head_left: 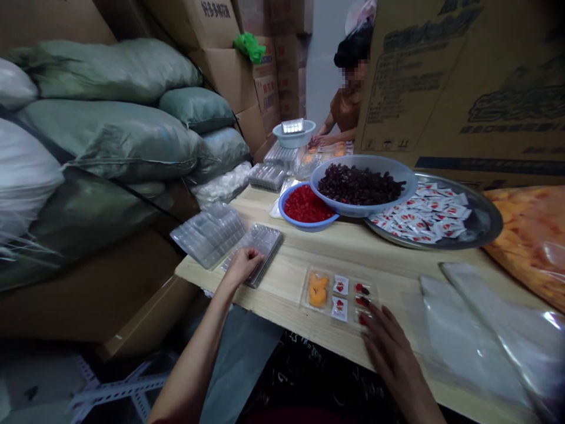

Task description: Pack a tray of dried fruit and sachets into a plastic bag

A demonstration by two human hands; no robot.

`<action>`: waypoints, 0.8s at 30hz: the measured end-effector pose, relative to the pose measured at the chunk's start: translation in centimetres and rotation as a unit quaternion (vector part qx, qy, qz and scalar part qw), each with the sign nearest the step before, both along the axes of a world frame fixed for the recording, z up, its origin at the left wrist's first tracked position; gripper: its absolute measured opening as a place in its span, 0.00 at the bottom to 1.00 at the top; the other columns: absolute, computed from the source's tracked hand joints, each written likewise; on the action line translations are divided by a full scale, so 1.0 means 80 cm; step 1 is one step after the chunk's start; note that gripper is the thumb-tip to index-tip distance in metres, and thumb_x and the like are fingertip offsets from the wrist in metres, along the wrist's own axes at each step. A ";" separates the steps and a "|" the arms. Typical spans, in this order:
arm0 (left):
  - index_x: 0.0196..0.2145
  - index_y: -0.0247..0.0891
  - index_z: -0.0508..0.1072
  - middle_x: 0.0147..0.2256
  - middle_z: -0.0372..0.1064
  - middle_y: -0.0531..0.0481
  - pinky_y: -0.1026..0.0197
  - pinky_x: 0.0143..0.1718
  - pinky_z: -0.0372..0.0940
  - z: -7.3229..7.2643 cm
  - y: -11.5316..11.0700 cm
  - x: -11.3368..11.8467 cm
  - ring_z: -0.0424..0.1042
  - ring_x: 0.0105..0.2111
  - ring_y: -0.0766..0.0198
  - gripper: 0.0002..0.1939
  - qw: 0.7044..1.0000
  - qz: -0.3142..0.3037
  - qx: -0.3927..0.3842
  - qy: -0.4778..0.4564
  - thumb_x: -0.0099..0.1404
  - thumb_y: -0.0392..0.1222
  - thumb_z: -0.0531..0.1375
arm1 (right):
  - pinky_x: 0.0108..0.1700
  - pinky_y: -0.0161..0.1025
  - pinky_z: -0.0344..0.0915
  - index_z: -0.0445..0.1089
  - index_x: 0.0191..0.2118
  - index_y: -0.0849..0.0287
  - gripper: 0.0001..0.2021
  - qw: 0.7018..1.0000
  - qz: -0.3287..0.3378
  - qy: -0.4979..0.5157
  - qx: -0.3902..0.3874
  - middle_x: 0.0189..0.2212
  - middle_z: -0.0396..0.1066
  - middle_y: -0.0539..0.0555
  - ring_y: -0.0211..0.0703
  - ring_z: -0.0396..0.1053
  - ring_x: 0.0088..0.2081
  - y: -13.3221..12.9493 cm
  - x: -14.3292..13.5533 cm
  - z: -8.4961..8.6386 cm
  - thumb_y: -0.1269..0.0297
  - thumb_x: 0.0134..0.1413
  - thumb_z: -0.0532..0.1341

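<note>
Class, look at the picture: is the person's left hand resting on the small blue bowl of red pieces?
No: the left hand rests on a stack of clear plastic trays at the wooden table's edge, apart from the small blue bowl of red pieces.

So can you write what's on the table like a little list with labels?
left hand: on a stack of clear trays
right hand: at the edge of a filled tray
filled tray: orange pieces, sachets, red bits
bowls: blue bowl of red bits, grey bowl of dark fruit
metal pan: sachets
far end: another person
</note>
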State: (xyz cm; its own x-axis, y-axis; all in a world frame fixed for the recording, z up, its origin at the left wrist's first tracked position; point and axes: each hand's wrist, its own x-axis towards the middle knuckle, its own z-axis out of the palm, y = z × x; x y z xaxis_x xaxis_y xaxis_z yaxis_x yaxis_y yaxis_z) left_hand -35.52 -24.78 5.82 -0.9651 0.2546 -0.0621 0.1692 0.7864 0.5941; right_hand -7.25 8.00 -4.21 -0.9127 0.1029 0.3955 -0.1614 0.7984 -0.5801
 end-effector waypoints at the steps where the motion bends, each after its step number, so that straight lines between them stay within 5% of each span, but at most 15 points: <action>1: 0.25 0.37 0.72 0.22 0.67 0.52 0.63 0.26 0.56 0.004 0.004 0.004 0.65 0.23 0.64 0.17 1.000 0.002 -0.027 0.011 0.63 0.51 0.54 | 0.63 0.68 0.59 0.63 0.64 0.50 0.21 1.000 -0.005 -0.008 -0.009 0.69 0.52 0.54 0.61 0.46 0.71 0.000 0.001 0.002 0.62 0.67 0.54; 7: 0.26 0.36 0.73 0.28 0.73 0.42 0.58 0.34 0.58 0.031 0.038 0.026 0.71 0.32 0.55 0.09 0.980 -0.004 -0.187 0.067 0.61 0.37 0.56 | 0.67 0.64 0.54 0.62 0.65 0.48 0.22 0.997 -0.027 -0.030 -0.062 0.70 0.49 0.52 0.57 0.49 0.70 -0.007 0.001 0.028 0.60 0.68 0.53; 13: 0.30 0.37 0.72 0.34 0.73 0.43 0.58 0.39 0.60 0.062 0.024 0.035 0.71 0.37 0.56 0.07 0.971 -0.028 -0.205 0.118 0.64 0.37 0.55 | 0.67 0.60 0.56 0.65 0.64 0.46 0.21 0.995 -0.028 -0.027 -0.088 0.67 0.56 0.52 0.55 0.53 0.69 -0.002 0.011 0.039 0.60 0.67 0.54; 16: 0.34 0.38 0.70 0.33 0.69 0.48 0.60 0.39 0.59 0.088 0.004 0.055 0.68 0.35 0.61 0.08 0.984 0.014 -0.038 0.173 0.67 0.42 0.55 | 0.65 0.55 0.61 0.69 0.59 0.47 0.18 0.988 -0.029 -0.024 -0.151 0.64 0.63 0.52 0.51 0.61 0.65 -0.010 0.014 0.054 0.60 0.66 0.56; 19: 0.35 0.38 0.69 0.31 0.64 0.53 0.64 0.33 0.56 0.113 0.006 0.090 0.62 0.30 0.66 0.09 0.972 0.023 0.213 0.094 0.68 0.47 0.58 | 0.65 0.52 0.61 0.73 0.54 0.49 0.15 0.964 -0.063 -0.030 -0.256 0.59 0.68 0.54 0.50 0.66 0.61 -0.030 0.004 0.083 0.57 0.65 0.58; 21: 0.34 0.38 0.69 0.29 0.61 0.53 0.64 0.30 0.54 0.123 0.022 0.115 0.58 0.27 0.68 0.11 0.938 -0.021 0.342 -0.048 0.66 0.49 0.60 | 0.65 0.53 0.61 0.71 0.56 0.50 0.18 0.937 -0.080 -0.035 -0.338 0.60 0.67 0.55 0.51 0.65 0.62 -0.044 -0.015 0.104 0.54 0.64 0.59; 24: 0.29 0.37 0.70 0.26 0.59 0.52 0.64 0.28 0.52 0.119 0.058 0.141 0.55 0.24 0.69 0.13 0.842 -0.110 0.439 -0.295 0.60 0.48 0.65 | 0.62 0.54 0.65 0.63 0.64 0.48 0.27 0.883 -0.052 -0.044 -0.464 0.63 0.63 0.58 0.52 0.63 0.63 -0.052 -0.055 0.124 0.50 0.61 0.61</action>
State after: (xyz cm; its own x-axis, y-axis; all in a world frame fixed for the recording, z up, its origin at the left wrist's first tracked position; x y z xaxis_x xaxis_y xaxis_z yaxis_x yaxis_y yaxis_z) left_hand -24.26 -20.15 15.31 -0.7555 0.6210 -0.2087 -0.2744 -0.0107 0.9616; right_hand -11.65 3.81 5.74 -0.9022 0.4307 0.0243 -0.0358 -0.0186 -0.9992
